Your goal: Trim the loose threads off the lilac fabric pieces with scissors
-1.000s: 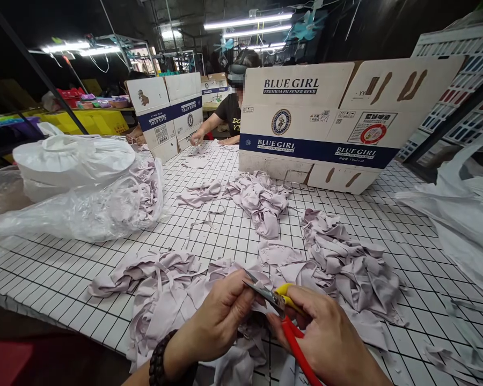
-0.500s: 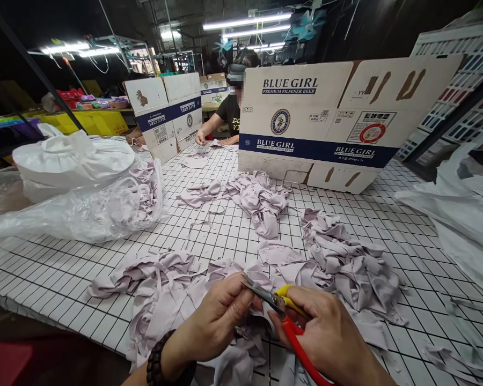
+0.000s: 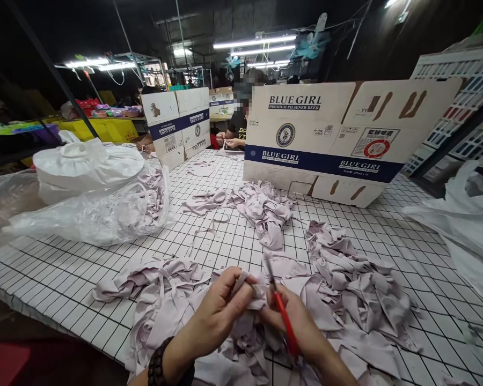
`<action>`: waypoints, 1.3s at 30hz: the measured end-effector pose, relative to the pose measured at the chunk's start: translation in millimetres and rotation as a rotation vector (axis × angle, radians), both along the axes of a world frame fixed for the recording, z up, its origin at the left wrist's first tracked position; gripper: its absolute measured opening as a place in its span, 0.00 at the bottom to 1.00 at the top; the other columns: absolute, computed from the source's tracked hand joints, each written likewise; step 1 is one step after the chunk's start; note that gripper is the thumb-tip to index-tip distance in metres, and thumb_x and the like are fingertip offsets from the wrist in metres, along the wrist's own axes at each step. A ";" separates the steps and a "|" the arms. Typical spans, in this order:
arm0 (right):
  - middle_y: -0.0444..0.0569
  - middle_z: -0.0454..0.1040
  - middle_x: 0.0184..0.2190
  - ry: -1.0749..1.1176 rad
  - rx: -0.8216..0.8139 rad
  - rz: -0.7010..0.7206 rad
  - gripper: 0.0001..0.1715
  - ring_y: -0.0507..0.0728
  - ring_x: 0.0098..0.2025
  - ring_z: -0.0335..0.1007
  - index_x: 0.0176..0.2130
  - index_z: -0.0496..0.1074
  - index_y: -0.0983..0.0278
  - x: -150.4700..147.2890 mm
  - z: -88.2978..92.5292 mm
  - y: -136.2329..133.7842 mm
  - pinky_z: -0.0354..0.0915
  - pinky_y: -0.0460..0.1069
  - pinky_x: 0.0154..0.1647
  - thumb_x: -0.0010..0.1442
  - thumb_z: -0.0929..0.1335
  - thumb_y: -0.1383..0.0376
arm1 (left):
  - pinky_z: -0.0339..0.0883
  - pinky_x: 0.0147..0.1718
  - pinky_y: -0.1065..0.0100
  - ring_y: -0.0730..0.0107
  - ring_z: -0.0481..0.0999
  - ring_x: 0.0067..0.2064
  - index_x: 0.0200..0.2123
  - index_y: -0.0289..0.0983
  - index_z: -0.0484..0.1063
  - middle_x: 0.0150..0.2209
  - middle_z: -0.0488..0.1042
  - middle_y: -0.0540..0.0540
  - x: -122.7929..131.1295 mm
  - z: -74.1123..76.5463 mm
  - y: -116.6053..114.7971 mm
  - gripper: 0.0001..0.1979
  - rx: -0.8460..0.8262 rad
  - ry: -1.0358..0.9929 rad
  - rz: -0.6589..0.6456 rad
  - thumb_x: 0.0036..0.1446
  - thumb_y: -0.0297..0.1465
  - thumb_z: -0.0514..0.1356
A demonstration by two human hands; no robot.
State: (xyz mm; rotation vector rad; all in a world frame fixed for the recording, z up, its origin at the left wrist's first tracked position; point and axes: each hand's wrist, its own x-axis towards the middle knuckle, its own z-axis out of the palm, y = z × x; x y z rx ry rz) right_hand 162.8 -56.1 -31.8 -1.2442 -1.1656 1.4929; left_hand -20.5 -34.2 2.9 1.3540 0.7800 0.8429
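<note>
Lilac scrap (image 3: 253, 294) sits at the lower middle of the frame, just above the gridded tabletop (image 3: 60, 268), held between both hands. At far left a clear plastic bag (image 3: 84, 220) stuffed with cloth strips lies on the tabletop, with a white bundle (image 3: 84, 163) just behind it. Right of that, near the bottom edge, a bead bracelet (image 3: 158, 364) circles the wrist of the left hand (image 3: 221, 311). Its fingers are closed on the scrap, the thumb pressing it against the forefinger. A loose heap of lilac pieces (image 3: 156, 289) lies under and left of this hand. In the upper middle a small cardboard box (image 3: 177, 126) stands beside a co-worker (image 3: 237, 126), whose hands are together at the tabletop's far edge. Just right of the scrap, the right hand (image 3: 304, 329) has its fingers curled tight around the red handle of the scissors (image 3: 284, 321). The blades point up, close beside the scrap, and I cannot tell whether they are parted. Farther right stand a big printed box (image 3: 338, 139) and another cloth heap (image 3: 358, 289). White plastic sheeting (image 3: 462, 225) lies at the frame's right edge.
</note>
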 end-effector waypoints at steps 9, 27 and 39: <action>0.51 0.76 0.40 -0.113 0.087 -0.358 0.25 0.62 0.45 0.73 0.25 0.63 0.61 30.8 50.6 10.6 0.68 0.50 0.41 0.46 0.76 0.50 | 0.70 0.31 0.67 0.65 0.76 0.34 0.36 0.33 0.75 0.34 0.77 0.43 9.1 35.4 104.1 0.12 0.147 0.498 0.042 0.58 0.37 0.61; 0.39 0.67 0.14 -0.184 -0.150 -0.201 0.20 0.47 0.12 0.55 0.22 0.69 0.64 19.9 -25.6 7.7 0.52 0.44 0.14 0.42 0.77 0.54 | 0.70 0.30 0.68 0.71 0.74 0.30 0.30 0.32 0.73 0.28 0.73 0.52 -32.7 -41.1 100.8 0.12 0.118 0.727 -0.022 0.61 0.36 0.61; 0.46 0.77 0.35 0.108 0.098 -0.281 0.31 0.55 0.32 0.71 0.38 0.72 0.61 -15.1 3.2 58.3 0.69 0.49 0.34 0.34 0.81 0.56 | 0.62 0.28 0.76 0.78 0.68 0.29 0.33 0.33 0.72 0.29 0.71 0.51 -10.3 72.0 111.3 0.19 0.179 -0.037 0.112 0.50 0.44 0.68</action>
